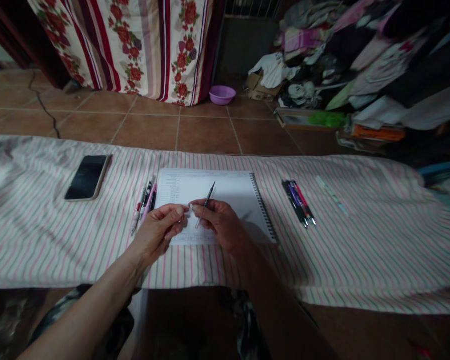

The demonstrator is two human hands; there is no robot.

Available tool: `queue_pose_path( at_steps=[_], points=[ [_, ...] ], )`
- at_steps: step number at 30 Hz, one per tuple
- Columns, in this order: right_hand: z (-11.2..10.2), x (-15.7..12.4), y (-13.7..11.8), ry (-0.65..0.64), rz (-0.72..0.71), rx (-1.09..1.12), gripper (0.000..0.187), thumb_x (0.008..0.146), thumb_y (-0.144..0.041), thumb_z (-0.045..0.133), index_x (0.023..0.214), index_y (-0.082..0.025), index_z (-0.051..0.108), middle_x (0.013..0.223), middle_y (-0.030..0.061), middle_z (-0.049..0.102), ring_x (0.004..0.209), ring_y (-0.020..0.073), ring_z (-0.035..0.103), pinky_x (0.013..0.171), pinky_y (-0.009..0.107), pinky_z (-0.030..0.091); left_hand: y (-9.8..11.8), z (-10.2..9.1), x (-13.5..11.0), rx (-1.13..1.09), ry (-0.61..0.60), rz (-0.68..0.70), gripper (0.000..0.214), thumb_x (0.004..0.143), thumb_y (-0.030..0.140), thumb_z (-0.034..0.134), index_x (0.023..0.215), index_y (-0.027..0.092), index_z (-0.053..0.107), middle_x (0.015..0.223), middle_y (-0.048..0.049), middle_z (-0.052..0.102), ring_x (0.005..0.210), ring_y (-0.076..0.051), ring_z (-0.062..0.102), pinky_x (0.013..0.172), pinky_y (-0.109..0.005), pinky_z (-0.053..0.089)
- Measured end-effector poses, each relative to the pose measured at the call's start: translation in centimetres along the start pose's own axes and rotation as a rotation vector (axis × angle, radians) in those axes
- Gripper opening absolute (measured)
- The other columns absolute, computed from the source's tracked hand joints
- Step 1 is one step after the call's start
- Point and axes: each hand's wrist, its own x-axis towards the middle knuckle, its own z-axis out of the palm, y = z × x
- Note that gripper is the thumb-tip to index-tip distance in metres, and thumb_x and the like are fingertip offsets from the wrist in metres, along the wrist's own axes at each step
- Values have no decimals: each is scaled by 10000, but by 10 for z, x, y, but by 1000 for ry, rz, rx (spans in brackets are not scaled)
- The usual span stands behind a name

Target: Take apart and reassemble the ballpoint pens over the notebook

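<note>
A spiral notebook (228, 192) lies open on a striped cloth. My right hand (219, 222) is closed around a slim dark pen (209, 196) that points up and away over the page. My left hand (159, 230) pinches a small white piece at the pen's lower end, its fingertips meeting those of the right hand; what the piece is I cannot make out. Both hands rest over the notebook's lower left part.
Several pens (145, 202) lie left of the notebook, another bunch of pens (299, 202) to its right, plus a pale pen (332, 196). A phone (87, 177) lies far left. Beyond are tiled floor, a purple bowl (222, 94) and piled clothes (360, 60).
</note>
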Motion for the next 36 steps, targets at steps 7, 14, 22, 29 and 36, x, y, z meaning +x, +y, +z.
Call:
queue_pose_path(
  at_steps=[7, 14, 22, 29, 36],
  points=[
    [1, -2, -2, -23, 51, 1, 208, 624, -321, 650, 749, -156, 641, 478, -75, 428, 429, 49, 313, 417, 210, 209, -2, 0, -1, 90, 51, 84, 319, 615, 224, 740, 923, 176, 673, 586, 27, 547, 443, -26, 433, 359, -129, 246],
    [1, -2, -1, -104, 25, 15, 180, 649, -314, 631, 718, -148, 637, 508, -65, 452, 439, 43, 298, 428, 214, 193, -4, 2, -2, 270, 79, 171, 251, 629, 219, 723, 875, 173, 703, 523, 37, 510, 411, -31, 393, 365, -159, 245],
    [1, -1, 3, -135, 19, -6, 187, 668, -324, 620, 710, -143, 644, 475, -69, 405, 438, 48, 284, 436, 217, 190, -4, 3, -3, 440, 111, 312, 168, 626, 180, 710, 794, 181, 719, 568, 11, 573, 454, -62, 451, 430, -182, 367],
    [1, 0, 6, -137, 28, 22, 171, 672, -308, 635, 715, -145, 663, 450, -78, 384, 430, 40, 274, 434, 213, 192, -4, 1, -2, 466, 106, 313, 135, 633, 217, 706, 759, 173, 695, 592, 20, 573, 475, -56, 455, 447, -177, 367],
    [-2, 0, 5, -87, -8, 41, 191, 699, -344, 640, 718, -157, 669, 564, -50, 485, 452, 27, 346, 443, 199, 248, -6, -3, 1, 273, 75, 159, 179, 635, 241, 721, 788, 171, 657, 510, 40, 544, 436, -35, 444, 399, -137, 299]
  ],
)
